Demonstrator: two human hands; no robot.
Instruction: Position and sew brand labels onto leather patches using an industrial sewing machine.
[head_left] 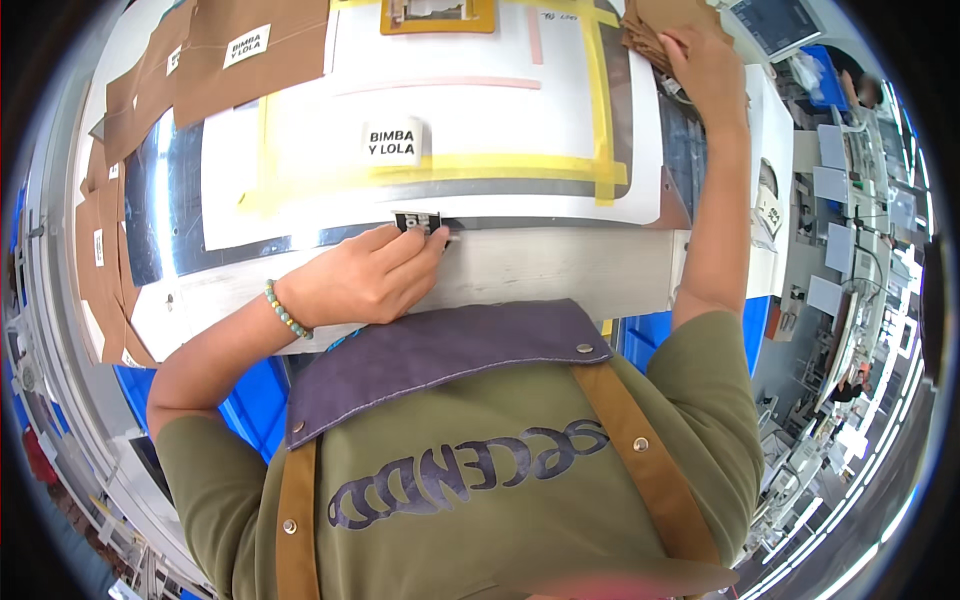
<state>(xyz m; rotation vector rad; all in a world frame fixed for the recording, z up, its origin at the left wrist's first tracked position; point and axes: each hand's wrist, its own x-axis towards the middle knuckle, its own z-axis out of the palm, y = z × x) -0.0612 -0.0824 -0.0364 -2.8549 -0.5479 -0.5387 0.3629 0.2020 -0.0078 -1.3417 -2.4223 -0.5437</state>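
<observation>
My left hand [375, 272], with a beaded bracelet at the wrist, is at the near edge of the worktop. Its fingertips pinch a small black label [416, 220] with white print. My right hand [705, 72] reaches to the far right, its fingers closed on the edge of a stack of brown fabric pieces [672, 22]. Between the hands lies a white sheet [480, 110] bordered by yellow tape [605, 110]. On that sheet, a white printed label [392, 141] lies by the lower tape strip. An orange-yellow frame [437, 18] sits at the far edge of view.
Brown pieces with white labels [250, 70] overlap at the far left, and more brown pieces [103, 250] hang along the left edge. A shiny metal plate [160, 200] lies beneath the sheet. Blue bins [255, 400] stand below the worktop. A screen [775, 22] is at the far right.
</observation>
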